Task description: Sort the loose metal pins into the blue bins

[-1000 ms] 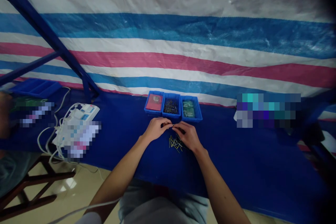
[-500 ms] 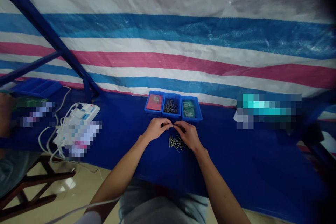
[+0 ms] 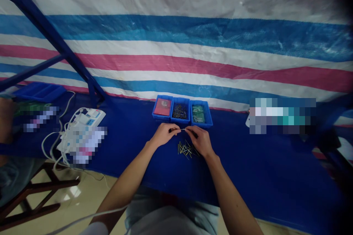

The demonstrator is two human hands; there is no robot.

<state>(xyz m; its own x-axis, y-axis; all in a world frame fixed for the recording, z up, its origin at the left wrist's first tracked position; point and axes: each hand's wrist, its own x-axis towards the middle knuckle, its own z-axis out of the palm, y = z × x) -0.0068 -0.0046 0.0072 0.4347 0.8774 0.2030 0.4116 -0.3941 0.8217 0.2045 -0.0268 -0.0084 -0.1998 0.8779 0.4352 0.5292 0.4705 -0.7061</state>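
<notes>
Between both hands [image 3: 163,134] [image 3: 201,140], one slim, straight, metallic-looking rod [image 3: 182,129]

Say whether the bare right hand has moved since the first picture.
Yes: the bare right hand shifted slightly right against the rightmost blue rectangular plastic bin.

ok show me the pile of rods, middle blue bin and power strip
Pile of rods [image 3: 185,149]: head view, its middle
Middle blue bin [image 3: 180,121]: head view, front wall
Power strip [image 3: 96,117]: head view, upper end
</notes>
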